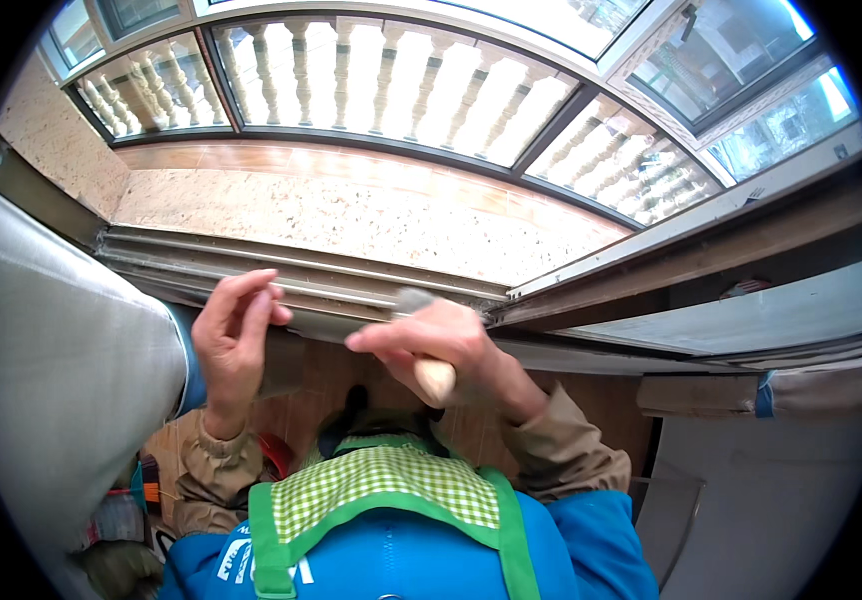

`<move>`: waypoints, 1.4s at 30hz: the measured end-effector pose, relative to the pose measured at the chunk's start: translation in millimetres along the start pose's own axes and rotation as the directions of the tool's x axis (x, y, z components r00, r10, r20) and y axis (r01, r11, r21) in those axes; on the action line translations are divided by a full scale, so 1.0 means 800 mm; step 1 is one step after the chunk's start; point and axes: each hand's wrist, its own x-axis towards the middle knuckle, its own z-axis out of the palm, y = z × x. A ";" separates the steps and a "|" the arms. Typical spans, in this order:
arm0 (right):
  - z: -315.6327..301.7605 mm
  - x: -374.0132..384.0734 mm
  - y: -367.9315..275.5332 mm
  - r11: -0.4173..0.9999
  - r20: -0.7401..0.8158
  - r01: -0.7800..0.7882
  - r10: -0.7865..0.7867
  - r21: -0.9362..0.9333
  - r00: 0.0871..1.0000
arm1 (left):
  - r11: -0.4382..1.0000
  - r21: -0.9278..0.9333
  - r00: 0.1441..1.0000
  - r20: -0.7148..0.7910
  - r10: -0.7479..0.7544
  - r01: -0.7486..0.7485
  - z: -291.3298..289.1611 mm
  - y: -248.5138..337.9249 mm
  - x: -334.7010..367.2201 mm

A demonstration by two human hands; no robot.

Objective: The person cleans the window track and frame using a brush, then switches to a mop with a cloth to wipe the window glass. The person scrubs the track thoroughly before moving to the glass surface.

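My right hand (pixel 441 345) is closed around a brush with a pale wooden handle (pixel 436 380). The handle's rounded end points back toward me. Beyond the fist, the brush's greyish head (pixel 413 301) is smeared by motion, over the grooved metal window track (pixel 341 298). The right index finger stretches out to the left. My left hand (pixel 234 335) hovers at the near edge of the same track, left of the brush. Its fingers are loosely bent, with the thumb a little apart, and nothing shows between them.
Past the track lies a speckled stone sill (pixel 351 215), with a balustrade (pixel 386 80) behind glass. An open window sash (pixel 701 250) slants along the right. A pale curtain (pixel 61 370) with a blue tie hangs at left; a folded cloth bundle (pixel 701 396) is at right.
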 end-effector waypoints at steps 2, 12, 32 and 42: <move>0.049 0.036 0.026 0.980 -0.271 0.127 -0.082 0.154 0.959 | 0.998 -0.028 0.996 -0.061 -0.059 0.058 -0.025 -0.013 0.000; 0.005 0.028 -0.007 0.997 0.142 0.082 -0.080 -0.013 0.987 | 0.990 0.143 0.961 -0.276 0.033 0.007 -0.111 -0.033 0.006; 0.032 0.040 0.016 0.805 -0.643 -0.033 0.498 0.593 0.582 | 0.990 0.125 0.986 0.162 0.042 -0.063 0.006 -0.001 0.108; 0.068 0.072 0.036 0.954 -0.756 -0.299 0.171 -0.033 0.632 | 0.996 0.046 0.943 0.326 0.058 -0.077 -0.041 -0.027 0.172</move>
